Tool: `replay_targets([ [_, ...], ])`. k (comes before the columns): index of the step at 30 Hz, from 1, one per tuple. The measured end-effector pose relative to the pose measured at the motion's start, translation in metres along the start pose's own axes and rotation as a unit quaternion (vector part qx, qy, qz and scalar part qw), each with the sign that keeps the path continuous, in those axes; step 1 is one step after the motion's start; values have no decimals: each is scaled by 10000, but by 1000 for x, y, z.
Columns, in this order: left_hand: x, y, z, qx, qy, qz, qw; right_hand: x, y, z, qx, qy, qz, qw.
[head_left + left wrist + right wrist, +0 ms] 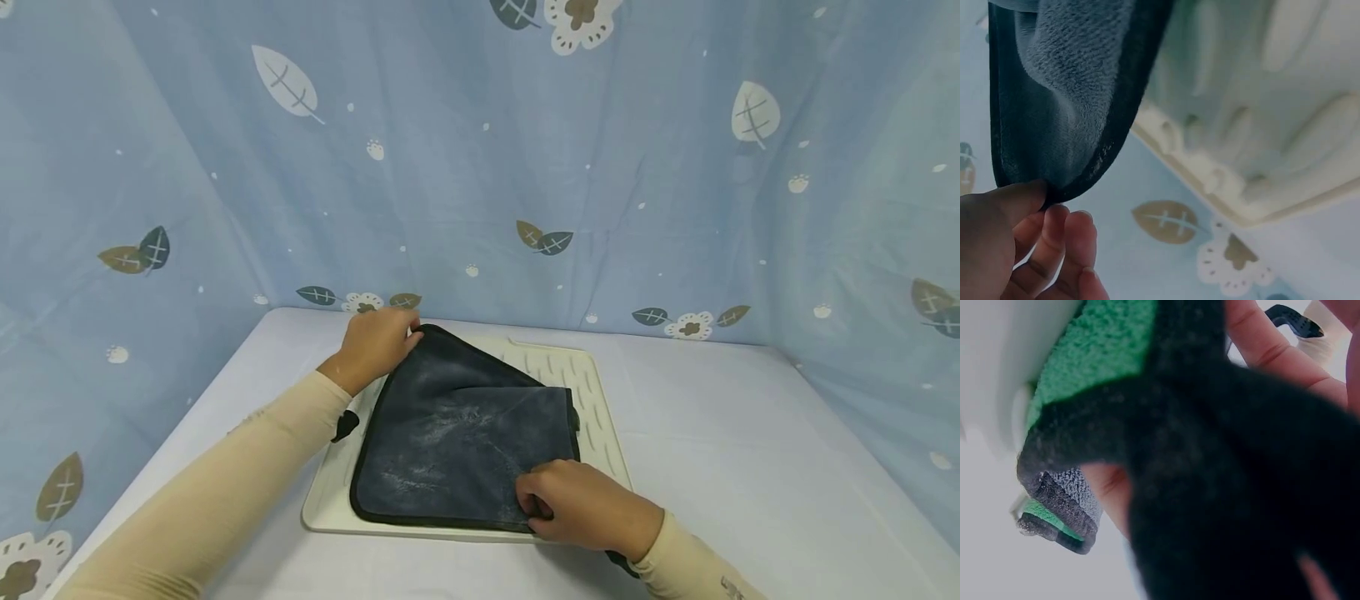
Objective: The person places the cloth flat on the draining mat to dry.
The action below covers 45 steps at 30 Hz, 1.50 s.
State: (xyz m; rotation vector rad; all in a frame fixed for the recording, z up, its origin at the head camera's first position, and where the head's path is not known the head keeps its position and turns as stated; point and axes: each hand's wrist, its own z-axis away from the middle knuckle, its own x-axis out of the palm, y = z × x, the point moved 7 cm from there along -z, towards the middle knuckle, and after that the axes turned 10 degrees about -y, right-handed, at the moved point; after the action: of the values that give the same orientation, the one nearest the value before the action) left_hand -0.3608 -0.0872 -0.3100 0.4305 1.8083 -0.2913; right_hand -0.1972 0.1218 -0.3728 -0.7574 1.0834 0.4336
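A dark grey towel [457, 450] with black edging is spread, partly folded, over a cream ridged tray [600, 417]. At its far left corner my left hand [378, 342] pinches the edging between thumb and fingertips, lifting that corner. The left wrist view shows the towel's fuzzy face [1079, 69] hanging from this pinch. My right hand [588, 504] grips the near right corner with curled fingers. In the right wrist view the green underside [1104, 350] shows, and blurred black edging hides much of the right hand.
The tray lies on a white-covered table [720, 450]. Behind and at both sides hangs a blue curtain [465, 150] printed with leaves and flowers. A black strap piece [346, 425] shows below the left wrist.
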Motion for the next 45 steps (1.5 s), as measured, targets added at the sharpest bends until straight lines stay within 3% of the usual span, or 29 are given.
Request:
replay_targets([
  [6, 16, -13, 1, -221, -375, 101, 9990, -1, -2, 0, -16, 9, 8, 10000],
  [13, 32, -14, 6, -320, -881, 101, 9955, 0, -4, -2, -8, -23, 54, 10000],
  [17, 32, -11, 8, -360, -912, 59, 9952, 0, -3, -2, 10, -20, 43, 10000],
  [21, 25, -4, 13, -270, -692, -7, 9972, 0, -2, -2, 33, -17, 42, 10000],
  [27, 11, 23, 30, 156, -335, -141, 9992, 1, -2, -1, 19, -37, 15, 10000],
  [35, -5, 74, 64, 938, -268, -206, 9950, 1, 0, -1, 41, -65, 1, 10000],
  [38, -4, 88, 75, 1127, -450, -118, 9925, 1, 0, 0, 61, -76, 1, 10000],
  [45, 9, 111, 97, 1341, -1356, 225, 9814, 2, 1, 0, 65, -103, -43, 9999],
])
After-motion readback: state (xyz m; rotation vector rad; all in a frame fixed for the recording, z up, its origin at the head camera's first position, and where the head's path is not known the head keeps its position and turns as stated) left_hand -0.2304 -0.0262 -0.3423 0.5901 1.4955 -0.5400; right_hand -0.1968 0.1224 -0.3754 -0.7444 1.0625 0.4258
